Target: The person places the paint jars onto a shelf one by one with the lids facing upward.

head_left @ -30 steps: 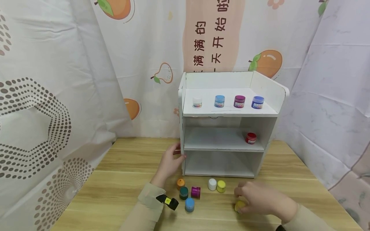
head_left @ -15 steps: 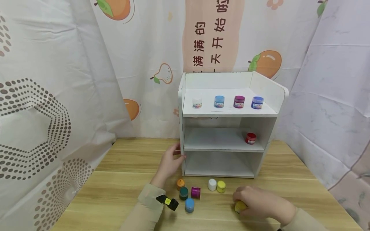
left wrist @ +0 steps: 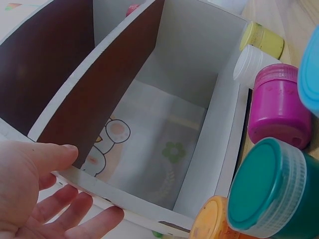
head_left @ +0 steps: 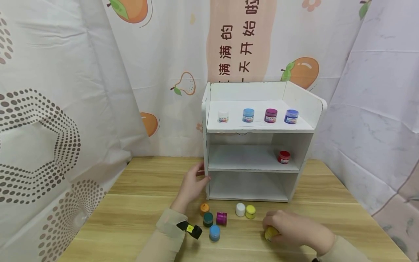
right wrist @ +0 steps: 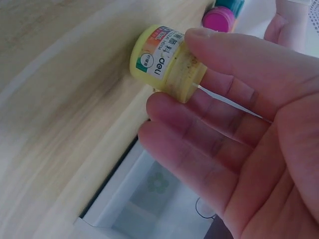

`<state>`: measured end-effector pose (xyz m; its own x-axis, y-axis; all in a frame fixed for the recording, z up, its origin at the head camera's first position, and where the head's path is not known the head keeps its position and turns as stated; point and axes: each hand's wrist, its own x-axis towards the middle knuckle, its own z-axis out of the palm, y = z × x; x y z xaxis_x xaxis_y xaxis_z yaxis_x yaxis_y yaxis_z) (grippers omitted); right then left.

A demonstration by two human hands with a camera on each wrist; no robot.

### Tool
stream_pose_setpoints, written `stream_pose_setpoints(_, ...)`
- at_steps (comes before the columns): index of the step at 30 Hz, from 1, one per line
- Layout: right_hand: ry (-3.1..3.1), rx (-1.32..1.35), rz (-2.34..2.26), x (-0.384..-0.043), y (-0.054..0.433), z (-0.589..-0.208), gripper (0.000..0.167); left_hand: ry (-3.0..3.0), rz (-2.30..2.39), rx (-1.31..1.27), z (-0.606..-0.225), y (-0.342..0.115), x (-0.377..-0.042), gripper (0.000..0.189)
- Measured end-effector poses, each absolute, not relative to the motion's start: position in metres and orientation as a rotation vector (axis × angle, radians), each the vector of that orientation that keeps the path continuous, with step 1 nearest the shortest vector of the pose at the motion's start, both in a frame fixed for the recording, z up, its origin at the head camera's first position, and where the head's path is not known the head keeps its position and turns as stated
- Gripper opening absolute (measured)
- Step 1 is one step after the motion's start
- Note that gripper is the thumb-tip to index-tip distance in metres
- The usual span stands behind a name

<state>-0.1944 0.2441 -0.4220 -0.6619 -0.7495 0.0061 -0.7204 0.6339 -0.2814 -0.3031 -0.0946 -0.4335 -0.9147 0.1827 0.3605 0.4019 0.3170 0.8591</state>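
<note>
My right hand (head_left: 296, 231) pinches a yellow paint jar (head_left: 271, 233) low over the table, right of the other loose jars. In the right wrist view, thumb and fingertips hold this labelled jar (right wrist: 160, 56) near its lid, tilted, with its base by the wood. My left hand (head_left: 191, 185) grips the left side panel of a small white shelf (head_left: 250, 156). In the left wrist view the thumb lies over the panel's front edge, the other fingers along its outer face. Nearest that hand are an orange jar (head_left: 204, 208) and a dark green jar (head_left: 208, 219).
A purple jar (head_left: 221, 218) lies on its side by a blue jar (head_left: 214, 233). White (head_left: 240, 209) and yellow (head_left: 250, 211) jars stand before the shelf. Several jars line its top; a red jar (head_left: 284, 157) sits on the middle board. A printed curtain (head_left: 170, 47) hangs behind.
My right hand has shifted slightly left over the yellow jar, and its fingers have closed further round it. The left hand stays on the shelf panel.
</note>
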Motion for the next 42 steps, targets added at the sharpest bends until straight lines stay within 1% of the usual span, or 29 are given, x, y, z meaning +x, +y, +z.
stream_pose_setpoints(5,2.784,-1.430,-0.438,-0.199,0.244,-0.417,0.027,-2.392,-1.631,-0.536,-0.432,-0.094,-0.303,0.054)
stream_pose_setpoints(9,2.818,-1.525,-0.438,-0.204,0.244,-0.405,0.029,-2.400,-1.619,-0.537,-0.431,-0.093,-0.302,0.054)
stream_pose_setpoints(13,2.843,-1.498,-0.454,-0.207,0.244,-0.388,0.026,-2.397,-1.617,-0.542,-0.430,-0.093,-0.302,0.054)
stream_pose_setpoints(19,2.866,-1.384,-0.484,-0.212,0.243,-0.362,0.020,-2.401,-1.621,-0.538,-0.430,-0.093,-0.302,0.054)
stream_pose_setpoints(26,2.945,-1.365,-0.443,-0.220,0.240,-0.335,0.025,-2.404,-1.633,-0.524,-0.430,-0.094,-0.302,0.056)
stream_pose_setpoints(37,3.090,-1.429,-0.420,-0.239,0.238,-0.308,0.034,-2.404,-1.625,-0.522,-0.432,-0.094,-0.303,0.053)
stream_pose_setpoints(42,3.165,-1.431,-0.399,-0.245,0.235,-0.298,0.033,-2.406,-1.623,-0.521,-0.432,-0.094,-0.303,0.053)
